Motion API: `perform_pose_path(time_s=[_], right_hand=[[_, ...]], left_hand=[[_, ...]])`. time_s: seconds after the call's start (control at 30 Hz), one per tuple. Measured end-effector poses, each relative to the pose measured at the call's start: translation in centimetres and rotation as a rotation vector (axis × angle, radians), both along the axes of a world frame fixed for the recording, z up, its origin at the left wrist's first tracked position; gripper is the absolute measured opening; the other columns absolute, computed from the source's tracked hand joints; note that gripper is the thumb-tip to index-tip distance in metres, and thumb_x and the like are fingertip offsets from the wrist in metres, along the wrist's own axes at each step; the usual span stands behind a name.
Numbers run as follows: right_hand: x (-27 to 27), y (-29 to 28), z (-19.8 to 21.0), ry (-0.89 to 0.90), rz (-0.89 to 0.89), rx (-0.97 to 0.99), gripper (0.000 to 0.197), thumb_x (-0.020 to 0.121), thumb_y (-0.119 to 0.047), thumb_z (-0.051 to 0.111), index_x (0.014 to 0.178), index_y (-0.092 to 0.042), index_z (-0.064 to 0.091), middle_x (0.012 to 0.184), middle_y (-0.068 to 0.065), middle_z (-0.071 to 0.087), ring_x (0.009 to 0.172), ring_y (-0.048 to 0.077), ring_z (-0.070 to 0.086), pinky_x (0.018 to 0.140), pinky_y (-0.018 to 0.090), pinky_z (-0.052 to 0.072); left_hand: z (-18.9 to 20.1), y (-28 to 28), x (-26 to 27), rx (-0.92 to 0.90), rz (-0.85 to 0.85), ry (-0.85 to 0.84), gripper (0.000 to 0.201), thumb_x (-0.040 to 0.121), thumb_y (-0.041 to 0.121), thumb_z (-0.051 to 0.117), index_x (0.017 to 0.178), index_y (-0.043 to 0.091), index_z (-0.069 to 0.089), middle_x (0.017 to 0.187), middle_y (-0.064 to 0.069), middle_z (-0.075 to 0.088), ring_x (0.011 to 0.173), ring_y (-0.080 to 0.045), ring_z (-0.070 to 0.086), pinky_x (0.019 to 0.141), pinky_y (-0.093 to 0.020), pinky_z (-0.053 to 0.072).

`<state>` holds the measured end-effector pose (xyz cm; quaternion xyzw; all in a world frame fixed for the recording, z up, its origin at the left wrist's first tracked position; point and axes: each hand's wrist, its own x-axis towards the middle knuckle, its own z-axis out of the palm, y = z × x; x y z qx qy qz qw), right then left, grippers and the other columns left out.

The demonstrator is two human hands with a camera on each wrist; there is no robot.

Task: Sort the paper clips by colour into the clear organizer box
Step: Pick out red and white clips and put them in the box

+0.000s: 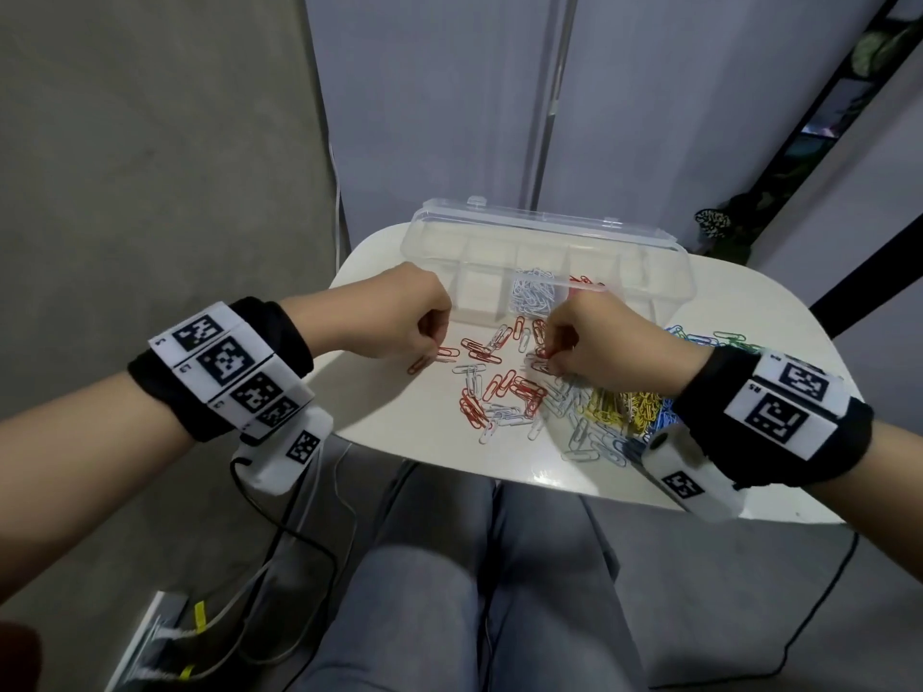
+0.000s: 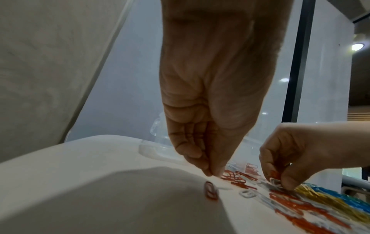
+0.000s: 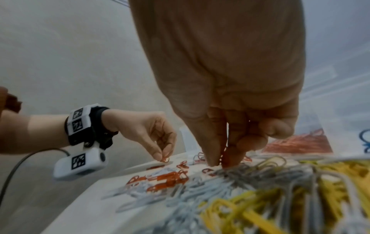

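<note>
Paper clips (image 1: 504, 387) red, white, yellow, blue, seemingly green, scattered.

My left hand (image 1: 404, 312) pinches a red paper clip (image 1: 446, 352) at the table (image 1: 379, 407) surface, fingers curled. My right hand (image 1: 604, 337) pinches red clips among the mixed pile (image 1: 504, 387) of red and white clips. Yellow clips (image 1: 619, 407) and blue ones lie nearer my right wrist. Behind my hands the clear organizer box (image 1: 544, 262) stands open, with white clips (image 1: 533, 292) in one compartment and red ones beside them.
</note>
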<state>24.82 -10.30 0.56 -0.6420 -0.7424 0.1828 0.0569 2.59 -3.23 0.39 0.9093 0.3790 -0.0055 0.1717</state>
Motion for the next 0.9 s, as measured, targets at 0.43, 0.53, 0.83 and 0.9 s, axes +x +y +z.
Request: perform_pose_path(time_s=[0.43,0.53,0.83,0.9], right_hand=[[1.2,-0.1,2.9,0.428,-0.198,0.006,0.02,0.068,-0.021,0.084,0.069,-0.003,0.074,0.063,0.009,0.07,0.046,0.004,0.051,0.048,0.015,0.04],[1.5,0.0,4.1,0.501,-0.256,0.09,0.018,0.07,-0.02,0.081,0.07,-0.004,0.073,0.061,0.007,0.068,0.042,0.001,0.048,0.042,0.013,0.038],[4.7,2.8,5.7,0.472,-0.471,0.193,0.019,0.073,-0.014,0.081,0.075,0.003,0.073,0.047,0.0,0.063,0.052,0.02,0.038,0.042,0.02,0.033],[4.9,3.2,5.6,0.453,-0.475,0.138,0.019,0.073,-0.014,0.081,0.075,0.003,0.073,0.052,0.004,0.066,0.056,0.021,0.04,0.047,0.024,0.035]], left_hand=[[-0.1,-0.5,0.1,-0.063,0.129,0.062,0.016,0.068,0.016,0.083,0.08,0.015,0.072,0.065,0.011,0.061,0.065,-0.006,0.057,0.054,-0.012,0.04],[0.0,-0.6,0.2,-0.075,0.144,0.061,0.011,0.069,0.014,0.081,0.076,0.014,0.072,0.067,0.006,0.065,0.059,-0.003,0.056,0.057,-0.018,0.046],[0.0,-0.8,0.7,-0.12,0.141,0.108,0.007,0.073,0.007,0.073,0.074,0.012,0.069,0.064,0.005,0.064,0.05,-0.004,0.053,0.056,-0.022,0.048],[0.0,-0.8,0.7,-0.108,0.125,0.114,0.007,0.073,0.007,0.073,0.074,0.013,0.068,0.063,0.006,0.062,0.052,-0.004,0.053,0.056,-0.021,0.046]])
